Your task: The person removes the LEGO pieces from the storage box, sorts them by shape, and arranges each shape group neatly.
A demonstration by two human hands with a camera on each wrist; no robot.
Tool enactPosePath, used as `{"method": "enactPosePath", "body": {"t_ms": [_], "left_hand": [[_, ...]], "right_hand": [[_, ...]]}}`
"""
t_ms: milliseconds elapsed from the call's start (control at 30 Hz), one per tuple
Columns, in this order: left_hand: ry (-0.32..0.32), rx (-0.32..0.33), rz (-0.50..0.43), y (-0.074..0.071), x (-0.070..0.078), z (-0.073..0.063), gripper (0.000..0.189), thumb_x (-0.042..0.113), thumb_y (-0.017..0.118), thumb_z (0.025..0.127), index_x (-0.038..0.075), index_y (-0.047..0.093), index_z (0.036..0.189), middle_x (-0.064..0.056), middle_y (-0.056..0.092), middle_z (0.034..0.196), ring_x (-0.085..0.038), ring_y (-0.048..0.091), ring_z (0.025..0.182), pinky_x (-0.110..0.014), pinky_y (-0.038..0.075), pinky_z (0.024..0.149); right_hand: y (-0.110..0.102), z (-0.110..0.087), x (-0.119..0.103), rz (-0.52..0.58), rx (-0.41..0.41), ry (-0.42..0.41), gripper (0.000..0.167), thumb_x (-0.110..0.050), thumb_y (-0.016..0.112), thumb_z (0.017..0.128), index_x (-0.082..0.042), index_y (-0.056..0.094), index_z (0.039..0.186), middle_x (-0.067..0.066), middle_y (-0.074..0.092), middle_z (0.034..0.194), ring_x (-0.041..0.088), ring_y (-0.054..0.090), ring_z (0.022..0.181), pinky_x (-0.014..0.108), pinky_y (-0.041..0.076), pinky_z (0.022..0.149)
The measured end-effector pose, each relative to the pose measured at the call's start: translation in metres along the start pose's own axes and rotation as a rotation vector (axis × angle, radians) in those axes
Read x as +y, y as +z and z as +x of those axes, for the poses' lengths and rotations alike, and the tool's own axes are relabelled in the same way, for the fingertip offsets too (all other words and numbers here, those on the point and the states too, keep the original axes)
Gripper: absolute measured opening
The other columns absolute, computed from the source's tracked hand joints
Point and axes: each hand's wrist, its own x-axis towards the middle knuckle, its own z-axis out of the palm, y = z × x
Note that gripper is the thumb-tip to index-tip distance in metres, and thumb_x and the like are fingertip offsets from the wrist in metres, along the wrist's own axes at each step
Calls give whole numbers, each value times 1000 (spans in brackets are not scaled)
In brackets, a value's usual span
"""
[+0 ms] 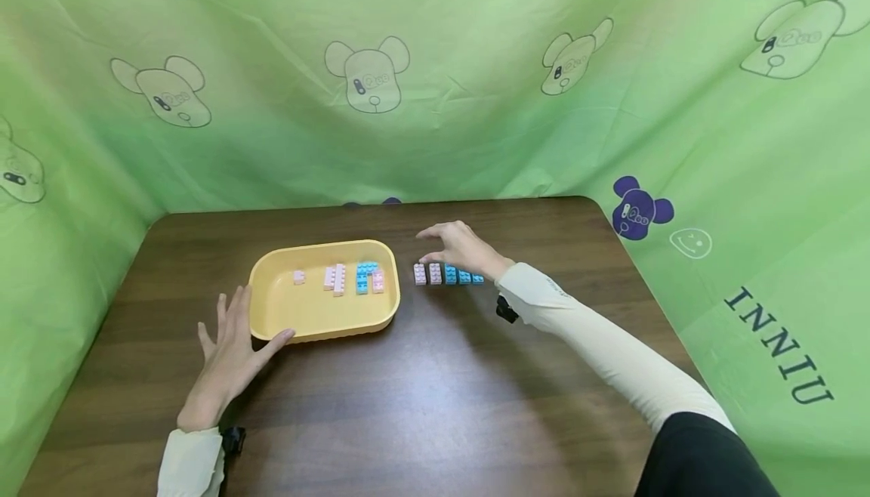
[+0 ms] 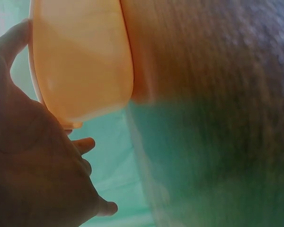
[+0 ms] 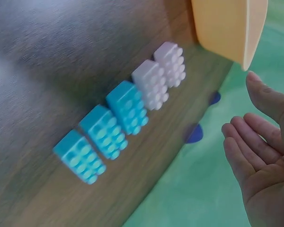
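Note:
My left hand [image 1: 227, 350] spreads straight fingers at the left end of a yellow tray [image 1: 319, 319], its thumb on the front rim. In the left wrist view the same thumb touches the edge of the tray [image 2: 85, 56]. My right hand [image 1: 462, 248] is raised over a row of building blocks right of the tray, thumb and index finger apart, holding nothing. The row has two pale lilac blocks [image 3: 150, 84] and three blue blocks [image 3: 128, 106], studs showing. Inside the tray lie a small pink block [image 1: 299, 277], pale pink blocks [image 1: 339, 279], blue blocks [image 1: 362, 278] and a pink block [image 1: 377, 281].
A brown wooden table [image 1: 421, 406] carries everything. Green printed cloth [image 1: 462, 142] hangs behind and at both sides of it. The tray's right end stands just left of the block row.

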Motion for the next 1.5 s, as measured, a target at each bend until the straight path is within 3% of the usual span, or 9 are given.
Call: {"method": "enactPosePath", "body": {"t_ms": [500, 767, 1033, 1500], "left_hand": [[6, -1, 5, 0, 1, 0, 114, 60, 64, 99, 6, -7, 169, -27, -3, 174, -47, -18, 158, -80, -20, 110], [13, 11, 8, 1, 0, 1, 113, 59, 65, 99, 5, -5, 169, -28, -1, 174, -48, -16, 158, -80, -18, 110], [16, 11, 8, 0, 0, 1, 113, 59, 65, 99, 6, -5, 170, -28, -1, 174, -47, -16, 159, -79, -19, 111], [3, -2, -1, -1, 1, 2, 113, 60, 64, 99, 5, -6, 169, -28, -1, 174, -46, -17, 159, -79, -20, 111]], "right_hand": [[19, 28, -34, 42, -53, -44, 44, -15, 83, 93, 5, 71, 131, 19, 72, 131, 32, 66, 127, 39, 50, 109], [29, 38, -46, 71, -92, -43, 47, -12, 83, 93, 6, 69, 134, 20, 71, 132, 27, 70, 113, 35, 55, 101], [37, 45, -55, 63, -139, -56, 45, -13, 82, 94, 5, 69, 133, 19, 71, 133, 30, 66, 127, 35, 52, 107], [55, 59, -64, 7, -217, -89, 40, -10, 79, 96, 5, 70, 132, 17, 72, 131, 29, 69, 124, 33, 52, 106]]}}
